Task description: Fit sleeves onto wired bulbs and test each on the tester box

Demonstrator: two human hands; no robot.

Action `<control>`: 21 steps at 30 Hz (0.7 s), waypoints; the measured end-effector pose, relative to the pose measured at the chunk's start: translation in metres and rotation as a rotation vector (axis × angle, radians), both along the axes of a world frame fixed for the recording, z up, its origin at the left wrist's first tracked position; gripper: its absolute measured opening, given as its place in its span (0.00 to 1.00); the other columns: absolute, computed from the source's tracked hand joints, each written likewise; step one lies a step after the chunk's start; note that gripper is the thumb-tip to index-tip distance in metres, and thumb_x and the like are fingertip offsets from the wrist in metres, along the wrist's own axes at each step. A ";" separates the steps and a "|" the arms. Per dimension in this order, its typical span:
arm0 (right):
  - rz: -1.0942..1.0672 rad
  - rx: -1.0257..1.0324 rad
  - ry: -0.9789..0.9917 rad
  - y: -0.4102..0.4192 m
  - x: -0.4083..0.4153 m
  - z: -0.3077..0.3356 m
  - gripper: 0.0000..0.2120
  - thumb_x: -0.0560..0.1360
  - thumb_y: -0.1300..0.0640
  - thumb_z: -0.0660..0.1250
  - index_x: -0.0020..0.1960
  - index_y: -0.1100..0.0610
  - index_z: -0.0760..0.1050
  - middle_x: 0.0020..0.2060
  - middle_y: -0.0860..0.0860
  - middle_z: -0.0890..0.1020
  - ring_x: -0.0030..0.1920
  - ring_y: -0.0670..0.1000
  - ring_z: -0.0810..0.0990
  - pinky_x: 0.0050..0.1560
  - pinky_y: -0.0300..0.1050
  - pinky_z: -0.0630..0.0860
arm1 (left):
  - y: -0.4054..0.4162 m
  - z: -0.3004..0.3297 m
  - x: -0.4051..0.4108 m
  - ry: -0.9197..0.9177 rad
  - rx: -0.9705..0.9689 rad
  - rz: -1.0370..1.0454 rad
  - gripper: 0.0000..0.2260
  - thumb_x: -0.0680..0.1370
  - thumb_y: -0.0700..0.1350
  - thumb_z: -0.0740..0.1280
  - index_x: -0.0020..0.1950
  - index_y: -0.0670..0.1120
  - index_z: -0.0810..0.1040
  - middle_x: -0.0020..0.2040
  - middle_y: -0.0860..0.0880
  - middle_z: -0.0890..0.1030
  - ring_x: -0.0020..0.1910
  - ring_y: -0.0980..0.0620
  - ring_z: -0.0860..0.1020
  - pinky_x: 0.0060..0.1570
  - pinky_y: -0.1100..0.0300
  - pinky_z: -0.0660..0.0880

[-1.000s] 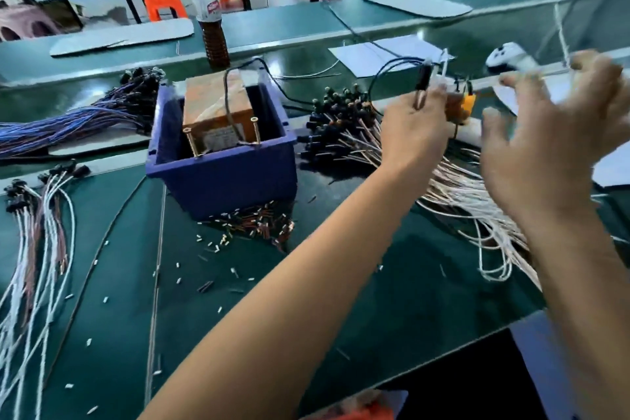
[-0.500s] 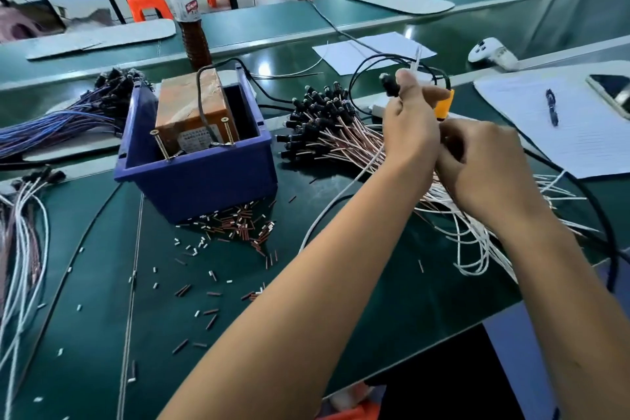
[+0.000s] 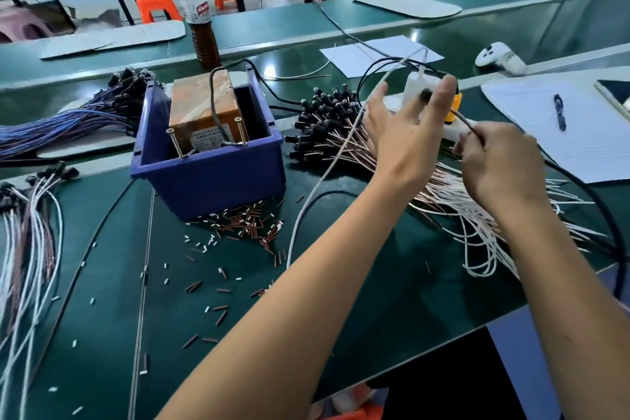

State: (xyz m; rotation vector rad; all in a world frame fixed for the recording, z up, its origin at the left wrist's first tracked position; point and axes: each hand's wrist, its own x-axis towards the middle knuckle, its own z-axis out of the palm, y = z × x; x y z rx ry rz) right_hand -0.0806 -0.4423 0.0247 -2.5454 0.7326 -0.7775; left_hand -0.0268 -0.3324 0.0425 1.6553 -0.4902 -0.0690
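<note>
Wired bulbs [image 3: 327, 119] lie in a heap on the green desk [image 3: 375, 300], at 3 o'clock from the blue bin.
I see the tester box [image 3: 204, 112], wrapped in brown tape, standing inside the blue bin [image 3: 211, 177] at 12 o'clock from a scatter of small sleeves [image 3: 249, 225]. My left hand [image 3: 405, 133] hovers above the heap with its fingers spread apart and straight, and a white wire [image 3: 327, 174] passes just beside it. My right hand [image 3: 501, 164] is at 3 o'clock from the left one, its fingers pinched together on a thin dark wire [image 3: 465, 121]. Behind both hands sit a white power strip [image 3: 456, 133] and an orange plug [image 3: 455, 107].
</note>
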 end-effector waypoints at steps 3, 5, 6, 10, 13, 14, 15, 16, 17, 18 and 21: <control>-0.077 0.005 0.170 0.002 0.014 -0.001 0.15 0.84 0.53 0.60 0.53 0.59 0.82 0.47 0.65 0.83 0.51 0.67 0.81 0.48 0.53 0.73 | 0.008 -0.007 0.010 -0.124 0.046 0.051 0.32 0.75 0.77 0.51 0.61 0.58 0.81 0.83 0.58 0.43 0.80 0.59 0.39 0.77 0.41 0.40; -0.090 -0.006 0.272 0.007 0.029 -0.001 0.16 0.85 0.49 0.60 0.58 0.58 0.81 0.54 0.65 0.83 0.56 0.67 0.81 0.50 0.54 0.74 | 0.013 -0.013 0.023 -0.212 0.153 0.110 0.25 0.80 0.70 0.53 0.63 0.58 0.81 0.84 0.55 0.40 0.82 0.53 0.38 0.77 0.40 0.39; -0.085 -0.025 0.311 0.011 0.037 -0.001 0.16 0.84 0.48 0.60 0.59 0.58 0.81 0.55 0.64 0.83 0.57 0.66 0.81 0.50 0.54 0.74 | 0.016 -0.017 0.030 -0.261 0.237 0.143 0.24 0.82 0.68 0.53 0.65 0.57 0.80 0.84 0.53 0.39 0.82 0.51 0.37 0.77 0.40 0.39; -0.083 -0.083 0.367 0.022 0.059 0.001 0.15 0.83 0.49 0.64 0.58 0.61 0.80 0.55 0.63 0.83 0.57 0.66 0.81 0.46 0.51 0.68 | 0.032 -0.033 0.053 -0.315 0.587 0.277 0.23 0.85 0.63 0.52 0.65 0.56 0.82 0.85 0.48 0.38 0.82 0.46 0.35 0.79 0.44 0.38; -0.085 -0.145 0.349 0.030 0.068 0.000 0.14 0.83 0.51 0.65 0.57 0.61 0.80 0.53 0.63 0.84 0.55 0.66 0.82 0.44 0.51 0.68 | 0.039 -0.039 0.056 -0.327 0.682 0.334 0.22 0.86 0.61 0.52 0.73 0.55 0.76 0.85 0.46 0.42 0.83 0.43 0.37 0.80 0.45 0.39; -0.064 -0.193 0.340 0.034 0.071 0.000 0.13 0.83 0.52 0.64 0.55 0.62 0.81 0.52 0.63 0.84 0.54 0.66 0.83 0.44 0.51 0.70 | 0.039 -0.038 0.054 -0.363 0.690 0.366 0.23 0.85 0.61 0.53 0.76 0.54 0.73 0.85 0.46 0.44 0.83 0.43 0.38 0.80 0.44 0.41; -0.035 -0.249 0.330 0.038 0.074 -0.002 0.13 0.84 0.54 0.63 0.55 0.62 0.81 0.51 0.63 0.84 0.53 0.66 0.83 0.43 0.52 0.72 | 0.039 -0.036 0.052 -0.406 0.688 0.400 0.24 0.85 0.61 0.53 0.78 0.54 0.70 0.85 0.46 0.45 0.83 0.43 0.39 0.81 0.44 0.43; 0.001 -0.299 0.319 0.043 0.078 -0.004 0.13 0.84 0.55 0.60 0.57 0.62 0.81 0.51 0.63 0.84 0.53 0.65 0.83 0.45 0.53 0.74 | 0.038 -0.033 0.051 -0.452 0.676 0.426 0.25 0.85 0.61 0.53 0.79 0.54 0.68 0.85 0.46 0.46 0.83 0.43 0.41 0.81 0.44 0.44; 0.043 -0.320 0.310 0.047 0.081 -0.006 0.15 0.85 0.56 0.57 0.61 0.62 0.79 0.53 0.63 0.84 0.56 0.66 0.82 0.47 0.54 0.76 | 0.036 -0.031 0.049 -0.502 0.660 0.442 0.25 0.85 0.60 0.53 0.80 0.54 0.68 0.85 0.46 0.47 0.84 0.43 0.41 0.81 0.44 0.45; 0.086 -0.304 0.319 0.051 0.082 -0.009 0.17 0.86 0.55 0.55 0.68 0.60 0.75 0.57 0.65 0.81 0.60 0.66 0.79 0.51 0.56 0.76 | 0.036 -0.028 0.048 -0.550 0.647 0.440 0.25 0.85 0.60 0.52 0.81 0.53 0.67 0.85 0.46 0.49 0.84 0.43 0.42 0.81 0.44 0.45; 0.095 -0.313 0.456 0.055 0.081 -0.020 0.23 0.85 0.53 0.55 0.78 0.59 0.60 0.70 0.65 0.70 0.72 0.66 0.65 0.66 0.61 0.67 | 0.036 -0.029 0.047 -0.605 0.638 0.286 0.25 0.87 0.58 0.50 0.81 0.50 0.65 0.83 0.49 0.61 0.84 0.45 0.48 0.81 0.46 0.48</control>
